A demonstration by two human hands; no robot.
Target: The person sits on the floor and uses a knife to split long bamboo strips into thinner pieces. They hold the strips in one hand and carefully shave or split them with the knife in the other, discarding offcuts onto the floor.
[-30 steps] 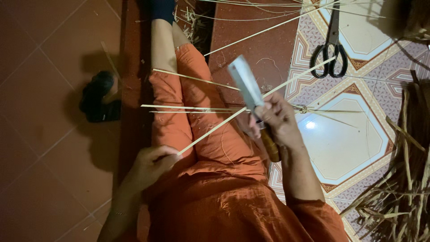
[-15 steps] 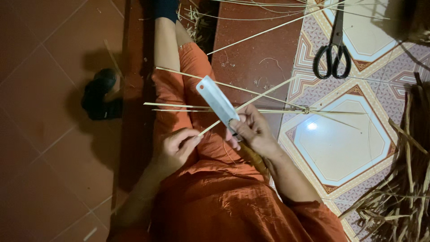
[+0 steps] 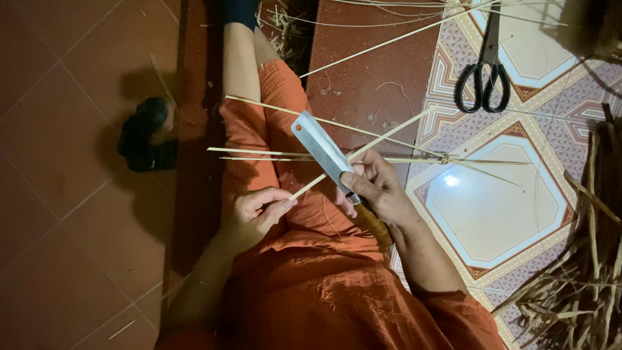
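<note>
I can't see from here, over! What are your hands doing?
Left hand pinching thin bamboo strip end. Right hand gripping cleaver, blade against strip. Loose strips across lap.

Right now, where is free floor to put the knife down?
Free: the red tiles left of the lap, below the black shoe, and the white tile centre below the scissors. Crowded: the strip pile at right.

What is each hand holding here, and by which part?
Right hand grips the cleaver at its wooden handle; left hand pinches the near end of a thin bamboo strip.
</note>
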